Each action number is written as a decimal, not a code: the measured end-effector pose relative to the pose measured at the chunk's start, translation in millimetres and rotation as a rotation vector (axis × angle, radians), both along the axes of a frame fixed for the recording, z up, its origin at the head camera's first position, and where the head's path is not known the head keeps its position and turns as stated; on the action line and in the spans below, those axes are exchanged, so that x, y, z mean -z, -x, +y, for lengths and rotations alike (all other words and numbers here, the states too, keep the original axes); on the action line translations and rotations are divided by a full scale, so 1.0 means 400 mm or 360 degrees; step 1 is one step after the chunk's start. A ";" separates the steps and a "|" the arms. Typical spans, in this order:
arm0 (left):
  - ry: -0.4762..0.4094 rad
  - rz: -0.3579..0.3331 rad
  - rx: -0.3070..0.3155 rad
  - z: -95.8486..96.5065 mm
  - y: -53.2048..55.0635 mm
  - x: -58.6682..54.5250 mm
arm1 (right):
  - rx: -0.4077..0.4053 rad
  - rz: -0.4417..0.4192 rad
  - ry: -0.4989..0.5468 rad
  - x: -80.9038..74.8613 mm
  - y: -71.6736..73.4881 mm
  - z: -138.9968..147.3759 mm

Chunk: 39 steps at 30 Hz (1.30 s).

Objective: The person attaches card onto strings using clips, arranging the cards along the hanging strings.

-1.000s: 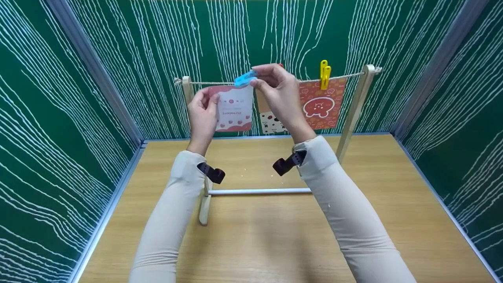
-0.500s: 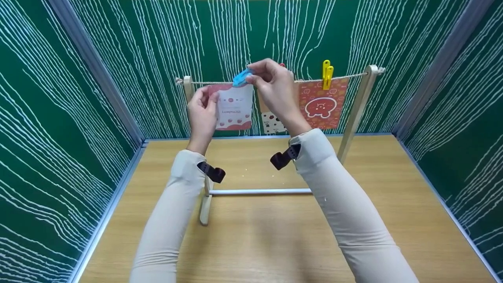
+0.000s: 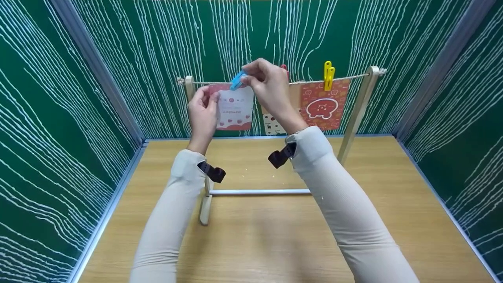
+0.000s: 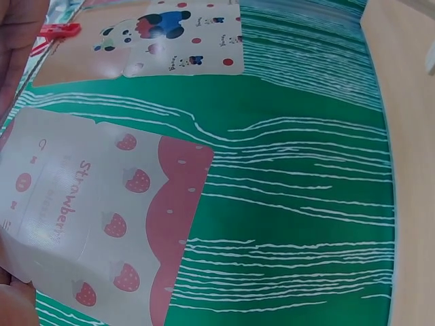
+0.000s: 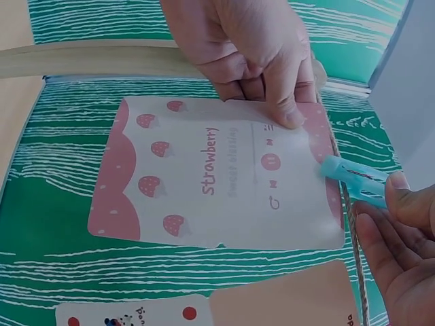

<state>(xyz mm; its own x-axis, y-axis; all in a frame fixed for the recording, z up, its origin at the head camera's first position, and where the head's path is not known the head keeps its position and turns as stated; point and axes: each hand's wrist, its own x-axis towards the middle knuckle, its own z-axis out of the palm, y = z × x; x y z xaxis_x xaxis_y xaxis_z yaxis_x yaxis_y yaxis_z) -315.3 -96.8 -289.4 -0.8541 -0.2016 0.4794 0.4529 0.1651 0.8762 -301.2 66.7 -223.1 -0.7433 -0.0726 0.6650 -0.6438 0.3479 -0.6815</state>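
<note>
My left hand (image 3: 203,114) pinches the left edge of a strawberry-print card (image 3: 235,112), thumb in front and fingers behind. The card's top edge lies along a twine line (image 5: 358,265). A light-blue clothespin (image 3: 238,80) is pinched between thumb and fingers of my right hand (image 3: 272,88). In the right wrist view the clothespin's (image 5: 353,179) tip overlaps the card's top edge and the twine; whether it grips them I cannot tell. The left wrist view shows the card (image 4: 102,204) from below, with the left hand's fingers only at the frame's edge.
A panda card (image 3: 273,125) hangs right of the strawberry card, with a red clothespin (image 3: 284,70) by it. Further right, a yellow clothespin (image 3: 329,76) holds a red bear card (image 3: 322,109). Wooden posts (image 3: 358,114) carry the twine, and a white bar (image 3: 259,192) runs low between them.
My right hand has moved slightly left with the clothespin. The clothespin has tilted steeper, its tip now lower over the card's top edge. The left hand and card stay nearly still.
</note>
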 end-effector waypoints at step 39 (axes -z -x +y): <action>-0.0028 0.0071 0.0099 -0.007 -0.006 0.024 | 0.0109 0.0076 -0.0566 0.003 -0.016 -0.039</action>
